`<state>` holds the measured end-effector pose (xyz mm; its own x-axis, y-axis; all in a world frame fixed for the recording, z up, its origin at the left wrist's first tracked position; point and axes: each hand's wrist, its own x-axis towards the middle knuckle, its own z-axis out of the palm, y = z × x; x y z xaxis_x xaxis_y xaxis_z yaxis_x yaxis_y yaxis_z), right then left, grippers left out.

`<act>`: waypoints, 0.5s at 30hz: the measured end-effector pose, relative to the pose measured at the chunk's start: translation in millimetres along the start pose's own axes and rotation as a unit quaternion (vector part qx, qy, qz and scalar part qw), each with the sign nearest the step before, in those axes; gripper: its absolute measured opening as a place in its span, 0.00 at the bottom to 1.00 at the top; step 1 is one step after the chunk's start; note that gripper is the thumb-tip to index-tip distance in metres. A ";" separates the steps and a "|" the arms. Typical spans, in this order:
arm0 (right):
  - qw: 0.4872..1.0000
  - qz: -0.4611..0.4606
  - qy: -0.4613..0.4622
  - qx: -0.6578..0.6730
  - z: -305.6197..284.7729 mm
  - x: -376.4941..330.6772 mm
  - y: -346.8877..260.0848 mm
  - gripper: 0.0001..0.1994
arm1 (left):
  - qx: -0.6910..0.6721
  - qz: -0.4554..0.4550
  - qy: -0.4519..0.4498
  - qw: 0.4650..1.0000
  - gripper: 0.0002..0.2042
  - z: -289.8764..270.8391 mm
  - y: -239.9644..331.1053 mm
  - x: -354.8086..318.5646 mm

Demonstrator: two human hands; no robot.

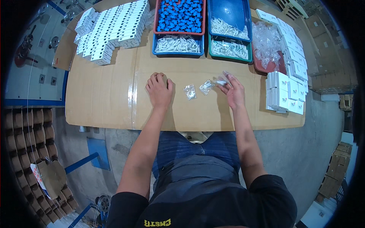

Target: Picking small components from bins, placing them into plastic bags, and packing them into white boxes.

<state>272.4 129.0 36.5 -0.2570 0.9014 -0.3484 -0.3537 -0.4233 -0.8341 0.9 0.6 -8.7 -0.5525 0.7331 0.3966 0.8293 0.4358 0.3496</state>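
Observation:
My right hand (235, 92) pinches a small clear plastic bag (220, 82) with pale pieces inside, held over the cardboard tabletop (152, 110). Just left of it lies a second small clear bag (206, 87) of parts. A third such bag (190, 92) rests further left, between my two hands. My left hand (159, 91) lies palm down on the cardboard, holding nothing, its thumb apart from the slightly bent fingers.
At the back stand a red tray (155, 22) of blue plastic pieces, a blue tray (178, 55) and a green tray (232, 59) of white pieces. White boxes (114, 26) fill the back left, more white boxes (281, 91) the right, beside clear bags (266, 41).

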 end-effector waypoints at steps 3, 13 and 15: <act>0.999 -0.026 -0.031 0.022 -10.3 6.5 -1.5 0.15 | -0.004 -0.005 -0.007 1.000 0.16 -0.3 2.0 0.4; 0.995 0.010 -0.094 0.018 -2.8 45.2 -21.1 0.06 | -0.005 -0.002 0.002 1.000 0.16 -1.6 0.5 0.0; 0.997 0.040 -0.057 -0.014 13.8 55.3 -37.1 0.08 | -0.007 -0.010 -0.011 1.000 0.16 -2.9 1.7 0.6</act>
<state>258.9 193.3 54.1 -0.3850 0.8476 -0.3653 -0.3024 -0.4898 -0.8177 1.7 0.3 -5.3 -0.5668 0.7353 0.3716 0.8168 0.4427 0.3699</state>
